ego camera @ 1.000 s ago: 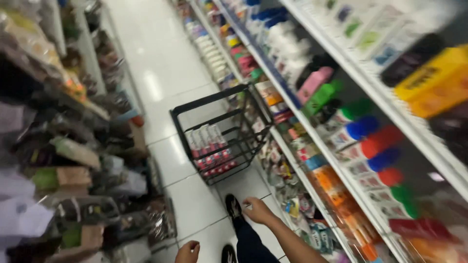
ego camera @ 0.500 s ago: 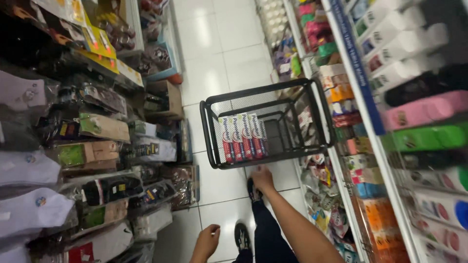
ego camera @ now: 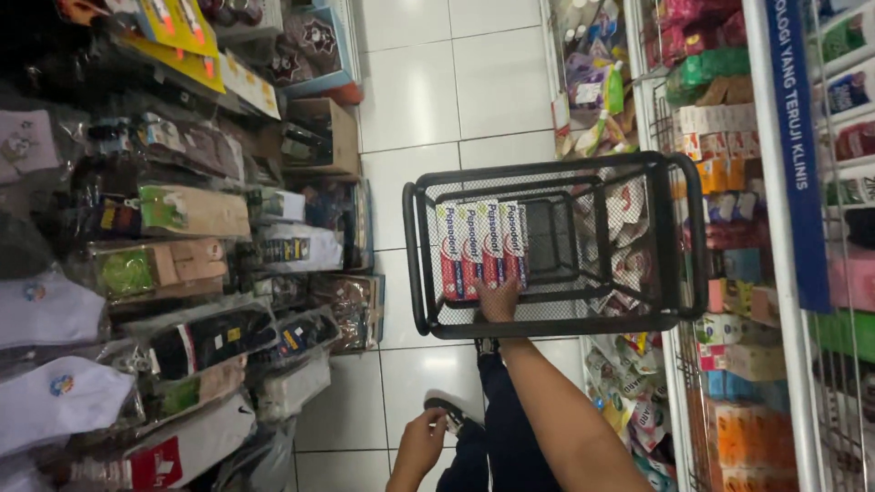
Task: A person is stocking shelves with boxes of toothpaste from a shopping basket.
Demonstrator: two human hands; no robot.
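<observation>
Four toothpaste boxes [ego camera: 481, 251] lie in black wire basket [ego camera: 556, 173]; right hand [ego camera: 499, 301] open, fingers on them. Left hand [ego camera: 421, 445] loosely curled, empty.

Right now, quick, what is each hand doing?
Left hand: loosely curled, holding nothing.
Right hand: in the basket, on the toothpaste boxes; grip cannot be told.
</observation>
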